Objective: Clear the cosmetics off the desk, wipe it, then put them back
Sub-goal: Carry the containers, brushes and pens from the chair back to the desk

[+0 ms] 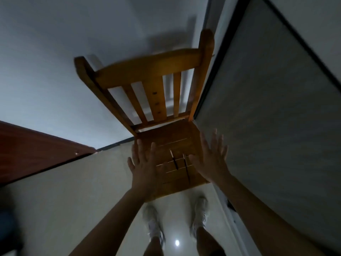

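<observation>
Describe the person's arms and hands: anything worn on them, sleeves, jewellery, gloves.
The left forearm and right forearm are bare, with no sleeve in view. The left hand and right hand wear no gloves; no watch, bracelet or ring shows on their backs, though the light is dim.

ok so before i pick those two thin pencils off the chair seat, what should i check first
1. Hands free: ok. The left hand and right hand are open, fingers spread, holding nothing.
2. Pencils located: ok. Two thin pencils lie side by side on the chair seat, between the hands.
3. Pencils separate: ok. A gap shows between them.
4. Other cosmetics on the seat: cannot tell. The hands hide part of it.
5. Grey surface on the right wiped: cannot tell. The picture is too dim to judge.
</observation>
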`<move>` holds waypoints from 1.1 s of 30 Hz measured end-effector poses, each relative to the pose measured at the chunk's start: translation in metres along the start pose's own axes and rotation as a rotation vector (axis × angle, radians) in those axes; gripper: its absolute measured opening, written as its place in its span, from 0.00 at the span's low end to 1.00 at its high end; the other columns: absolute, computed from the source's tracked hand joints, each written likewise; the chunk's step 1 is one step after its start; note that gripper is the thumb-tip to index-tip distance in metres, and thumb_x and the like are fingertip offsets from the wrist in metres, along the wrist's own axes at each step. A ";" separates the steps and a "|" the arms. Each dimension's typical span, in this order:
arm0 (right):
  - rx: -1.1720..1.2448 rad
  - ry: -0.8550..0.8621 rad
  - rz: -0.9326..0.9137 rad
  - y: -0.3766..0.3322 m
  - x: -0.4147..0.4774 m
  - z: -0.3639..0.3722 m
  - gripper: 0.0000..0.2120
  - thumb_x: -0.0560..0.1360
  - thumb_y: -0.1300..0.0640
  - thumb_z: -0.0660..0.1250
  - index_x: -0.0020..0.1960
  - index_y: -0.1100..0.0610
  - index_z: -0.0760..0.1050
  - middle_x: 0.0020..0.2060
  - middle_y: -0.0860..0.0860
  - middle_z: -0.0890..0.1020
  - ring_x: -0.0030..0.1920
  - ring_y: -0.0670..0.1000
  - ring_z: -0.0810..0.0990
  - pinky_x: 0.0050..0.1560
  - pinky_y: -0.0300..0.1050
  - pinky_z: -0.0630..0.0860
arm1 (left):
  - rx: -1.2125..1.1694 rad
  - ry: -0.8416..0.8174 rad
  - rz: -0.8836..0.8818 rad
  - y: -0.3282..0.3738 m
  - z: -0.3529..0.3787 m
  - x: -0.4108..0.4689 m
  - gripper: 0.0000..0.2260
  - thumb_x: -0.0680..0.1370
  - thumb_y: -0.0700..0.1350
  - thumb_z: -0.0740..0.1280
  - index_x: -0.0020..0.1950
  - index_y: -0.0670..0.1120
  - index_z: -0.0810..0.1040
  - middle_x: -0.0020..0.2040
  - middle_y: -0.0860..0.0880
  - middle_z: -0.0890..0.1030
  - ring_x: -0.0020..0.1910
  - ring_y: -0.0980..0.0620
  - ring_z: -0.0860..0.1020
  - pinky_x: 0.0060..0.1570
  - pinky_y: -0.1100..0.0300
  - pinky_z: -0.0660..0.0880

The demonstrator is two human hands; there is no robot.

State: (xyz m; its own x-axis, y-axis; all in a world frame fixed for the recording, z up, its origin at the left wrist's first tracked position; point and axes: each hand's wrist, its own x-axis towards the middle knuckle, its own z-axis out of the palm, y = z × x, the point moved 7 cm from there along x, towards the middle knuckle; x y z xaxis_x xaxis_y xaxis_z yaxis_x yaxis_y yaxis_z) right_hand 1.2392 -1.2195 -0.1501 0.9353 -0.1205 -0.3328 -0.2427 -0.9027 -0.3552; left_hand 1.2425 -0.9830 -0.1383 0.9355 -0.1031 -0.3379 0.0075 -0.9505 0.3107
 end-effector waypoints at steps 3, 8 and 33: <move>0.065 -0.082 0.047 0.027 0.026 0.063 0.44 0.79 0.34 0.59 0.82 0.47 0.36 0.81 0.56 0.37 0.80 0.62 0.37 0.77 0.64 0.41 | -0.037 -0.105 -0.058 -0.011 0.070 0.033 0.39 0.74 0.71 0.47 0.80 0.56 0.40 0.79 0.47 0.31 0.77 0.43 0.30 0.75 0.38 0.40; 0.237 -0.235 0.160 0.068 0.046 0.184 0.39 0.80 0.40 0.63 0.82 0.49 0.46 0.82 0.55 0.49 0.81 0.58 0.48 0.79 0.62 0.52 | -0.204 -0.215 -0.153 -0.036 0.186 0.064 0.36 0.80 0.61 0.59 0.81 0.54 0.42 0.81 0.46 0.36 0.79 0.43 0.35 0.76 0.37 0.46; -0.130 -0.072 0.165 0.070 0.080 0.241 0.14 0.84 0.51 0.57 0.65 0.57 0.72 0.61 0.58 0.77 0.59 0.59 0.79 0.49 0.50 0.75 | -0.357 0.175 -0.329 -0.105 0.250 0.086 0.09 0.80 0.49 0.67 0.57 0.46 0.80 0.59 0.44 0.76 0.60 0.43 0.69 0.56 0.58 0.61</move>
State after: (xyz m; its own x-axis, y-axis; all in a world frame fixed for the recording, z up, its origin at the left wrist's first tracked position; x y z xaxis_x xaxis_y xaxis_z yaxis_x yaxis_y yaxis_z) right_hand 1.2353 -1.1929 -0.4119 0.8637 -0.2450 -0.4404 -0.3509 -0.9196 -0.1765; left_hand 1.2338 -0.9657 -0.4221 0.9081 0.2645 -0.3246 0.4031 -0.7617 0.5072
